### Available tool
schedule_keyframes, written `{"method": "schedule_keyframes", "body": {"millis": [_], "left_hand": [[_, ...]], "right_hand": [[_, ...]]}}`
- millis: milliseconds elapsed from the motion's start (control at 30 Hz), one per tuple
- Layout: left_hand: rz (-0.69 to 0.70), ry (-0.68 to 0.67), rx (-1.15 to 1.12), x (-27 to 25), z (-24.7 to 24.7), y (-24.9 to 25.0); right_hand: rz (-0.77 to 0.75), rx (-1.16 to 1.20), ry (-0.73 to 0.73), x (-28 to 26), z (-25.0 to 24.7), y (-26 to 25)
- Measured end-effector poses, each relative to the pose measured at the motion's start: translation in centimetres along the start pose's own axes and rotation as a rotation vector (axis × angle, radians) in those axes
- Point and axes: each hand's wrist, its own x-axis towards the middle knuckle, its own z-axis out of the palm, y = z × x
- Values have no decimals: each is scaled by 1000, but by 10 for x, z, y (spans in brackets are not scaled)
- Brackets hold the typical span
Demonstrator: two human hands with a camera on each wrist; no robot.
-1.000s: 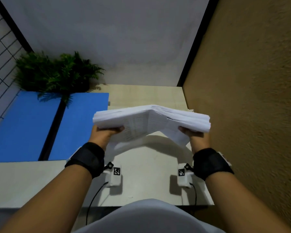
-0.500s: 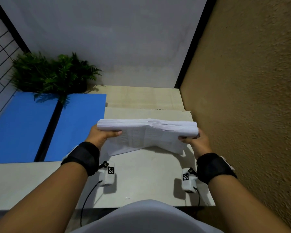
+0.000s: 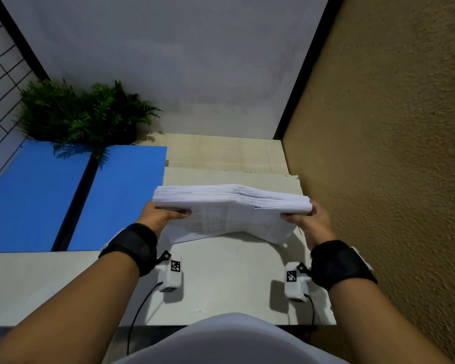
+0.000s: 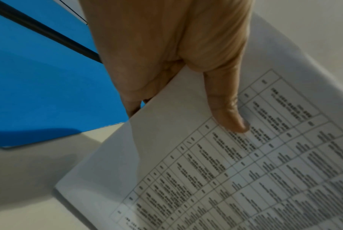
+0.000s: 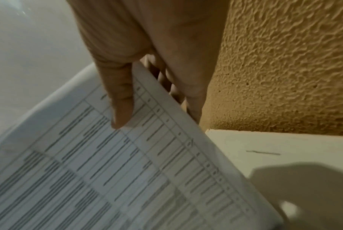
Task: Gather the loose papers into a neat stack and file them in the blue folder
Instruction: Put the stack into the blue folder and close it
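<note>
Low in the frame, the left hand (image 3: 160, 219) and right hand (image 3: 309, 224) each pinch one end of the paper stack (image 3: 231, 206), thumbs on the printed side, standing on edge on the table (image 3: 221, 279). To do it well, I think: tap the bottom edge down flat, squeeze gently. The open blue folder (image 3: 116, 195) waits at the left, farther back.

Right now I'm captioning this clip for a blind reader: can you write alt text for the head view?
Two hands, the left hand and right hand, grip the ends of a thick stack of printed papers standing on edge on a pale desk. An open blue folder lies to the left, with a green plant behind it.
</note>
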Motion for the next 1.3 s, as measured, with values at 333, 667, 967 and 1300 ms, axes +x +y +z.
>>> {"method": "schedule_keyframes", "body": {"millis": [333, 667, 967, 1300], "left_hand": [[-137, 95, 29, 5, 12, -5], [-43, 198, 54, 15, -2, 14], [-285, 633, 820, 19, -204, -34], [-168, 317, 1247, 20, -264, -68]], "right_hand": [[-459, -1533, -253, -6, 45, -59], [-479, -1503, -442, -6, 88, -76], [-75, -338, -272, -21, 114, -72], [254, 46, -154, -32, 160, -5]]}}
